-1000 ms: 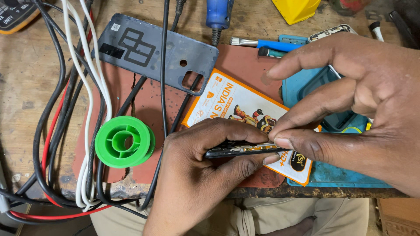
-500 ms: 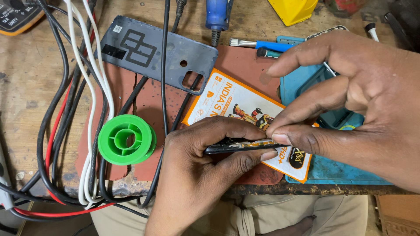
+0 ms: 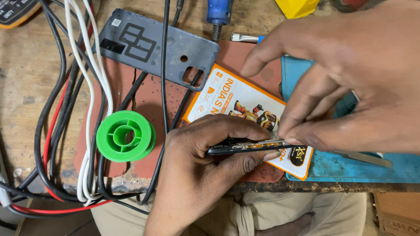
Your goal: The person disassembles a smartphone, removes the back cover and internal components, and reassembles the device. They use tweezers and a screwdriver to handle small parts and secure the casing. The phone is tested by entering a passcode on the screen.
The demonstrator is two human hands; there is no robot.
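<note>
Workbench [image 3: 26,78]: cables [image 3: 89,113], green spool [image 3: 125,136] beside hands [image 3: 197,166].

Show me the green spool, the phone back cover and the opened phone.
green spool [image 3: 125,136], head view, on its hub.
phone back cover [image 3: 151,48], head view, inner face.
opened phone [image 3: 238,147], head view, upturned edge.

I see a bright green plastic spool [image 3: 125,136], a grey phone back cover [image 3: 157,49] with black rectangles, an orange-and-white printed card [image 3: 238,102], and a teal mat [image 3: 350,166] on the brown bench [image 3: 26,74].
</note>
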